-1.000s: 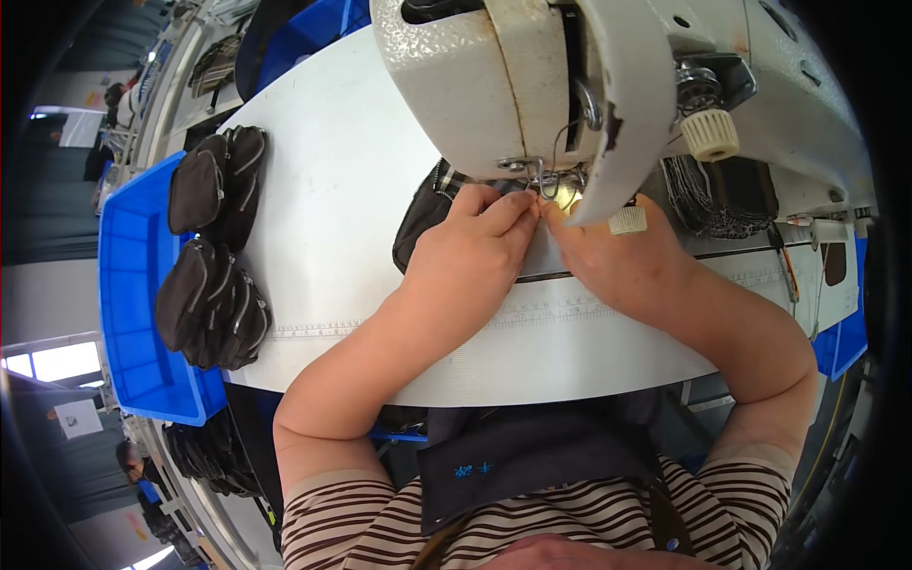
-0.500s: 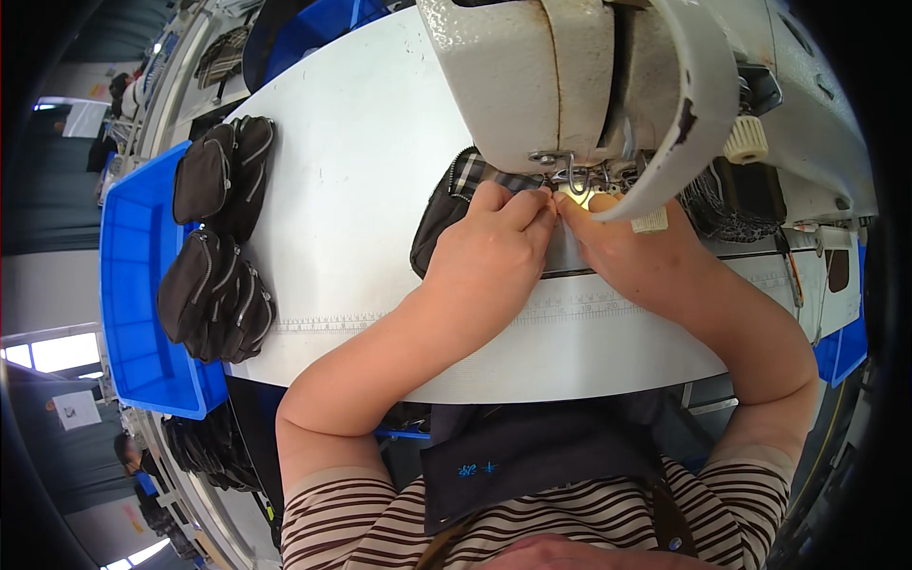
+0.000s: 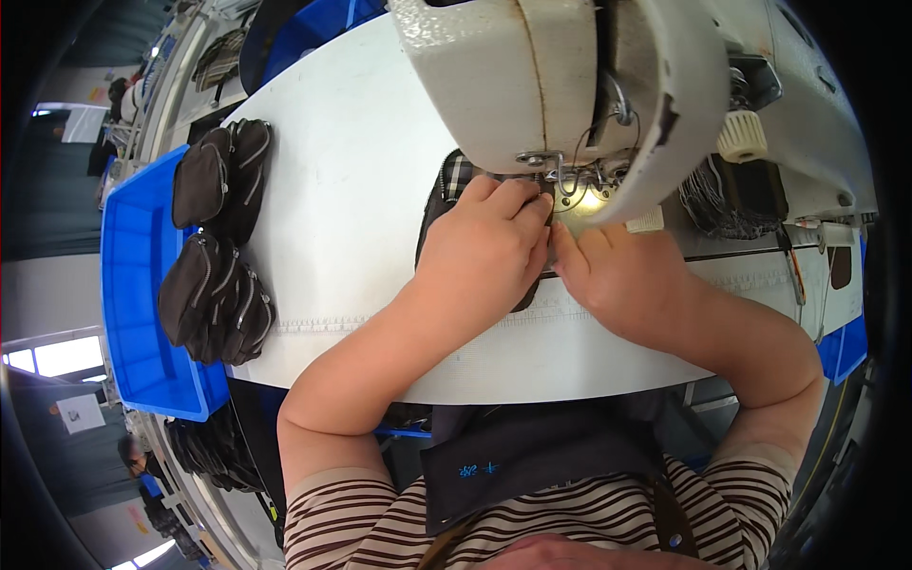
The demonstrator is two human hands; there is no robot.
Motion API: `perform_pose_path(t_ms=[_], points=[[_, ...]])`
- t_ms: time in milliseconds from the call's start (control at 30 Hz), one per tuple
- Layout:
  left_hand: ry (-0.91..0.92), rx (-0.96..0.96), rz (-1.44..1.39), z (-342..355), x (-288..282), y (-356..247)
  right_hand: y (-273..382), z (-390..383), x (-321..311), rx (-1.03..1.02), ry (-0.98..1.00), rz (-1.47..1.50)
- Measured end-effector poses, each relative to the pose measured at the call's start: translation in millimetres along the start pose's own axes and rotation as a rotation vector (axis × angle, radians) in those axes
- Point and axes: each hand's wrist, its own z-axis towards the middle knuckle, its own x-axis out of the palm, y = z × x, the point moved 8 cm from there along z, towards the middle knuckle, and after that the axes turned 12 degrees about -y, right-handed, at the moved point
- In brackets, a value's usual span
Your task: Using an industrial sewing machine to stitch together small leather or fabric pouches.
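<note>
Head camera view: the likeliest trouble, as I judge it, lies at the sewing machine's needle area, where the left hand's fingertips sit just beside the metal presser parts; if the machine ran with the fingers this near, a slip toward the needle could hurt them. A loop of dark thread hangs slack at the machine head and could snag or tangle if pulled. The dark zippered pouch lies on the white tabletop, mostly beneath the left hand, its plaid lining showing at the upper left; should the two hands draw unevenly, the layers could skew or pucker, and the fingers hide much of the edge. As for pose, both forearms come up from the lower edge with elbows spread wide, wrists angling inward. The left hand is palm down, fingers bent and drawn together, and seems to press and grip the pouch. The right hand lies just to its right, thumb stretched toward the pouch's edge and the other fingers curled under the guard; I cannot tell whether it pinches the cloth or only touches it. Farther right, a dark fabric stack stands well apart from the pouch.
</note>
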Motion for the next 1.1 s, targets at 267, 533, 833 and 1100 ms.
perform_pose_path(t_ms=[267, 533, 833, 1100], points=[[0.063, 0.021, 0.076, 3, 7, -6, 16, -5, -4, -0.129, -0.023, 0.085], [0.030, 0.098, 0.219, 2, 10, -8, 13, -2, 0, -0.111, -0.025, 0.052], [0.247, -0.070, -0.292, -1, -22, 10, 8, -2, -2, -0.074, -0.004, 0.065], [0.388, -0.004, -0.149, -10, -17, -5, -7, 3, 1, 0.026, 0.020, 0.076]])
